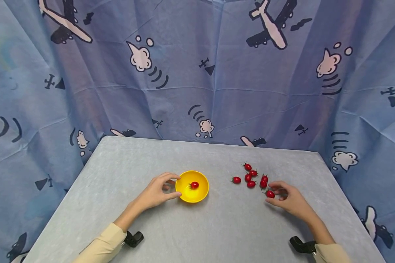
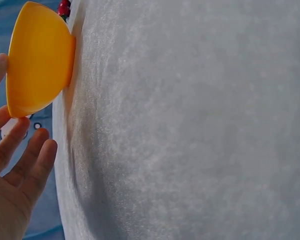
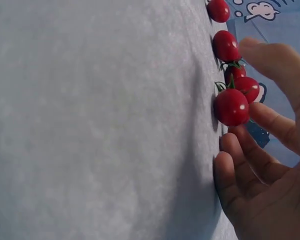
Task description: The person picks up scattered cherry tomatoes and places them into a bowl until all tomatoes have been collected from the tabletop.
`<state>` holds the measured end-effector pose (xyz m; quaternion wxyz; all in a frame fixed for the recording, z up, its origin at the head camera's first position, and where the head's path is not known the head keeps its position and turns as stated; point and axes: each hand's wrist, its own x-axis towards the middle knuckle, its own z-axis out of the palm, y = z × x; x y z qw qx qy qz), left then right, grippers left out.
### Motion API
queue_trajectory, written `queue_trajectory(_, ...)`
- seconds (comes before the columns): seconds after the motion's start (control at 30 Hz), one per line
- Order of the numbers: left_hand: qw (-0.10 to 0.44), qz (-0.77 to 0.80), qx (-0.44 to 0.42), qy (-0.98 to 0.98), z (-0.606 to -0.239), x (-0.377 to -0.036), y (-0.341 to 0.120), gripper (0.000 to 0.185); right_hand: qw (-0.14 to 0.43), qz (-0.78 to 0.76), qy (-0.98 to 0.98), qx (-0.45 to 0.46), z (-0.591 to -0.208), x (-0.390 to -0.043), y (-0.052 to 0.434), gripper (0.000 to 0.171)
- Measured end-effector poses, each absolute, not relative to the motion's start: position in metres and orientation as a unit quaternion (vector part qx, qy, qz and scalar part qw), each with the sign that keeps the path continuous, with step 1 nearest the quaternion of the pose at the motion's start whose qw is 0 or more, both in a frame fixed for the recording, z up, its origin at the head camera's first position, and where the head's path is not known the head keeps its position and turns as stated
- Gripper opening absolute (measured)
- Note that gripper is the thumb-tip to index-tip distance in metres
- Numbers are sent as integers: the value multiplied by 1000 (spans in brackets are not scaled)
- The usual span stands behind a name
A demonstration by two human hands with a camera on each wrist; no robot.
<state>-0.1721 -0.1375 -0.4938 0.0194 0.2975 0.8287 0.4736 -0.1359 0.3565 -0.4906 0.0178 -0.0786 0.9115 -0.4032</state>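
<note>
Head view first: a person sits at a grey cloth-covered table [image 1: 217, 226] with a blue airplane-print curtain [image 1: 197, 73] hung behind it. Their left hand [image 1: 156, 193] cups the near-left side of a yellow bowl [image 1: 188, 197], thumb and fingers spread in a curve round its rim; one cherry tomato [image 1: 194, 185] lies inside. Off to the right sits a loose cluster of tomatoes [image 1: 251, 177], well apart from the bowl. The right hand [image 1: 288, 199] rests on the table just beside that cluster, fingers loosely curved, fingertips at the nearest tomato [image 1: 270, 194]; whether they actually pinch it I cannot tell from here.

Left wrist view: the bowl [image 2: 37, 60] stands on the cloth, and the left hand's fingers [image 2: 25, 150] are straight and spread, tips touching the rim.

Right wrist view: the nearest tomato [image 3: 231, 106] sits on the table against a fingertip of the right hand [image 3: 265, 175], whose fingers are relaxed and open, not closed round it. More tomatoes [image 3: 226, 46] line up beyond.
</note>
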Motion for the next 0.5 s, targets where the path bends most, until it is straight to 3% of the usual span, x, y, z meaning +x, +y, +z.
queue_trajectory(0.5,26,471,299,830,-495,-173,-138,51,0,-377,923,-76,-496,-144,353,33)
